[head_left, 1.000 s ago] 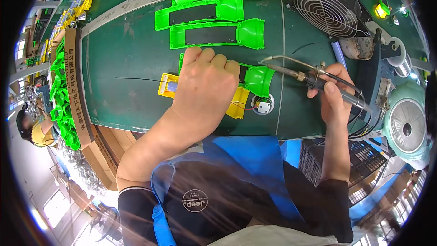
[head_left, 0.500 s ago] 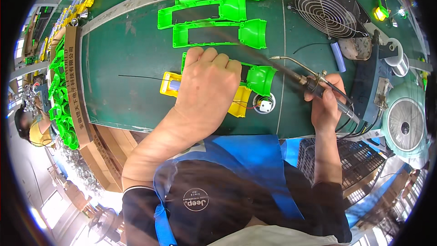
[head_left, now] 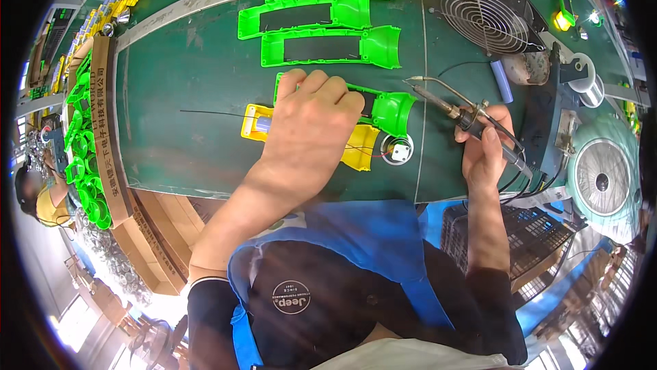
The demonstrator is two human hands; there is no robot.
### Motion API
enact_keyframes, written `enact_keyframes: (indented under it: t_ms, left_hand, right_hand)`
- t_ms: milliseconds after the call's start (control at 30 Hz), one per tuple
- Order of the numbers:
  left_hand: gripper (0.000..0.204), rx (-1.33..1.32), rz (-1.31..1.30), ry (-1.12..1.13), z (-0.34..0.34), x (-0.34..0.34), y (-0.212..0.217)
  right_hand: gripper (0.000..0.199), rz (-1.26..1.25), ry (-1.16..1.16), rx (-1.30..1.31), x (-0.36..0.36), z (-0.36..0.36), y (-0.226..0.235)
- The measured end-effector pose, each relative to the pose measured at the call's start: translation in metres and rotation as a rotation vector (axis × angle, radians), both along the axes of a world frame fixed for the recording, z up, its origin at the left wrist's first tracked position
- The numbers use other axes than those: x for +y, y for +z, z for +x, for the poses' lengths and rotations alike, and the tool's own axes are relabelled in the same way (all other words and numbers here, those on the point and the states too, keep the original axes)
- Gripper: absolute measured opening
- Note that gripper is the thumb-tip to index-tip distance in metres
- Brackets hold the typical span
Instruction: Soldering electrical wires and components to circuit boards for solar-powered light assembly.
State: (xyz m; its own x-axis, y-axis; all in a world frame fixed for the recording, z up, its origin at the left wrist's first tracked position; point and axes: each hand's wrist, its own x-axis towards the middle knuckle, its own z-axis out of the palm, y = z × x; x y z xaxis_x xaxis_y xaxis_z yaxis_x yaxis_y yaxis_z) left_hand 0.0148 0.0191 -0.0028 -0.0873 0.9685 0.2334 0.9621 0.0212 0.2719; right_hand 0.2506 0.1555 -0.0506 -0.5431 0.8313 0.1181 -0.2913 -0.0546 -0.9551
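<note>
My left hand (head_left: 309, 134) is closed, knuckles up, over a yellow plastic shell (head_left: 357, 150) and the green shell (head_left: 393, 114) behind it. Its fingertips are hidden, so what they pinch cannot be made out. A blue cylindrical battery (head_left: 263, 124) shows at the yellow shell's left end. Thin wires run from under the hand to a small white part on a round silver lamp cup (head_left: 397, 151). My right hand (head_left: 484, 154) grips a soldering iron (head_left: 471, 122) with a curved metal feed tube. Its tip points left, above the table and apart from the shells.
Several green shells (head_left: 380, 48) lie at the back. A black fan (head_left: 489, 11), a loose battery (head_left: 501, 83) and a solder spool (head_left: 587, 86) sit to the right, near a pale green fan (head_left: 602, 178). A cardboard box edge (head_left: 109, 151) borders the left, with green parts beyond.
The soldering iron, blurred by motion before, now shows sharply, with its tip farther right of the shells. My left hand stays over the yellow shell. The whole view has shifted slightly.
</note>
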Motion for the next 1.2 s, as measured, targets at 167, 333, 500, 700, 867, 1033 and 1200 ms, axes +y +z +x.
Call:
enact_keyframes:
  t_ms: [167,333,500,700,867,1033,1200]
  left_hand:
    - [0.027,0.089,-0.053,0.160,-0.008,-0.073,0.036]
    - [0.028,-0.040,0.017,0.370,-0.035,-0.095,0.041]
    - [0.028,-0.321,0.085,-0.068,-0.044,-0.067,0.032]
    - [0.017,-0.292,-0.013,-0.193,-0.041,-0.053,0.024]
    - [0.019,-0.165,-0.038,-0.197,-0.032,-0.049,0.018]
    - [0.019,-0.170,-0.067,-0.176,-0.032,-0.046,0.019]
    - [0.019,-0.170,-0.101,-0.178,-0.035,-0.044,0.019]
  right_hand:
    - [0.031,0.000,-0.036,0.023,-0.001,0.002,-0.001]
    - [0.031,0.026,-0.031,0.003,-0.002,0.000,0.004]
    - [0.030,-0.063,0.079,0.012,-0.011,-0.001,0.013]
    - [0.025,-0.184,0.270,-0.187,-0.020,-0.022,0.032]
    - [0.020,-0.172,0.417,-0.271,-0.011,-0.034,0.035]
    - [0.019,-0.192,0.503,-0.325,-0.008,-0.044,0.042]
    - [0.018,-0.179,0.519,-0.361,-0.010,-0.046,0.043]
